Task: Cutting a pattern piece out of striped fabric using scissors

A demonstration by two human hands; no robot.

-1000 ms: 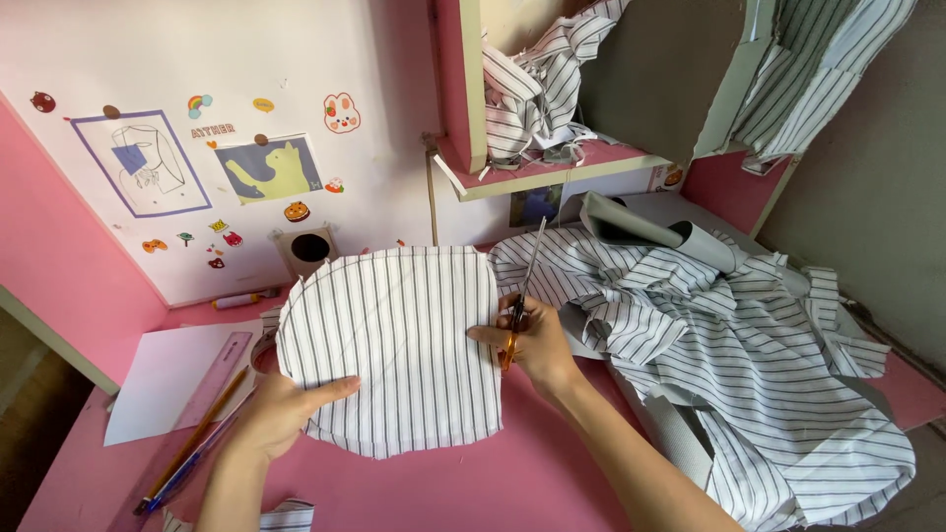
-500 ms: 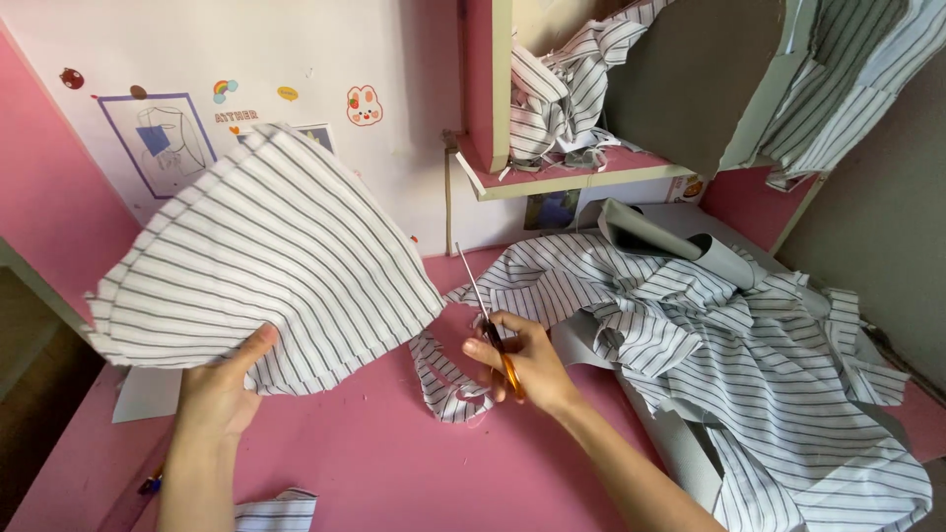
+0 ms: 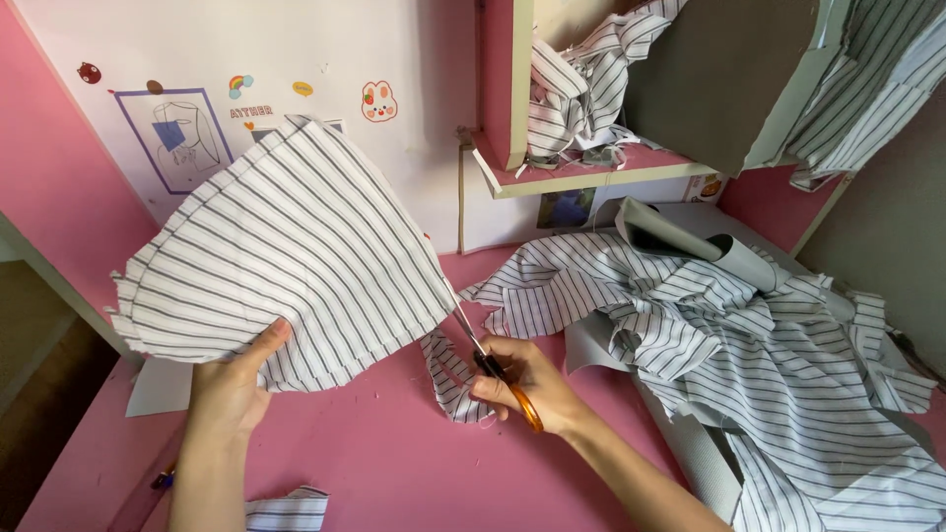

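**Striped cloth lifted, scissors at its edge**

While the left hand (image 3: 232, 379) pinches the striped cloth piece (image 3: 286, 256) up at centre left, the right hand (image 3: 527, 379) grips orange-handled scissors (image 3: 493, 360) at its lower corner. Striped fabric heap (image 3: 749, 345) fills the right; small colourful stickers (image 3: 374, 100) and a blue-framed picture (image 3: 177, 138) dot the upper-left wall.

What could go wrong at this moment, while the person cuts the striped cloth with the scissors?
1. The left hand holds the striped cloth piece up by one edge only, so it may sag and the cut may run crooked.
2. The scissors in the right hand work close to a loose striped strip, which could get caught in the blades.
3. The striped fabric pile lies nearby and might be snipped by accident.
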